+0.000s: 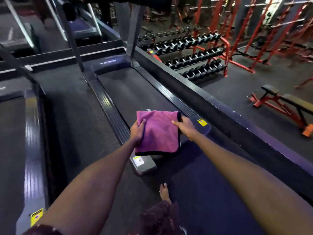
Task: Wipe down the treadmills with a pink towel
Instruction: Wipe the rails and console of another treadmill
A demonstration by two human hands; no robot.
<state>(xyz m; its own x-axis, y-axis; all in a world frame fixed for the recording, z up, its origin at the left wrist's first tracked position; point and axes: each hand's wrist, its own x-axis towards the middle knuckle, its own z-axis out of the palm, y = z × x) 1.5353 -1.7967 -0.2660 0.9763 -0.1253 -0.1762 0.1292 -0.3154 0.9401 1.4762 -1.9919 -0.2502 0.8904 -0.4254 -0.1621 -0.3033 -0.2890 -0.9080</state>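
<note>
A pink towel (pixel 157 131) with a black hem hangs spread between both hands, above the rear end of a dark treadmill (pixel 135 92). My left hand (pixel 138 131) grips its left edge, thumb on top. At the towel's upper right corner my right hand (pixel 185 125) pinches the edge. The treadmill's belt runs away from me toward its grey uprights and motor cover (pixel 110 65). A second treadmill (pixel 32 133) lies at the left, with only its right side rail and belt edge showing.
A black low wall (pixel 211 99) borders the treadmill on the right. Beyond it stand a red dumbbell rack (pixel 194 53), red frames and a red bench (pixel 284 106). A bare foot (pixel 164 192) rests on the dark floor behind the treadmill.
</note>
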